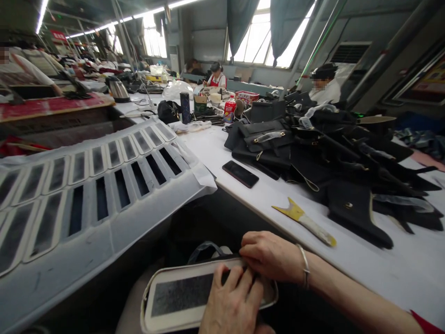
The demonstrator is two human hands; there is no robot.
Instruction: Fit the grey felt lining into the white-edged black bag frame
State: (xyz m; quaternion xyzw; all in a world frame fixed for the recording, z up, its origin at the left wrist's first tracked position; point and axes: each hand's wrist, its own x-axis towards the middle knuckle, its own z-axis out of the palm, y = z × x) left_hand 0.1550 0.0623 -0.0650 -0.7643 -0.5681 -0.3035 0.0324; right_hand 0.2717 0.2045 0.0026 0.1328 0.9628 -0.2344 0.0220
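A bag [184, 297] lies across the lap with its long, round-cornered base facing up, cream around a dark rectangle. My left hand [231, 297] comes from below, its fingers bent and pressed onto the right half of the base. At the far right edge, my right hand [264, 255], with a bracelet at the wrist, has its fingers curled tight on the rim. What lies under its fingertips is hidden. Behind the bag shows a strap in clear plastic [205, 250], partly in shadow.
Left, a sheet-covered board [114, 232] carries rows of cream-edged panels [57, 174]. On the white table [365, 269] lie a yellow forked tool [306, 222], a phone [240, 173] and a heap of black bags [313, 153]. Co-workers [217, 79] sit farther back.
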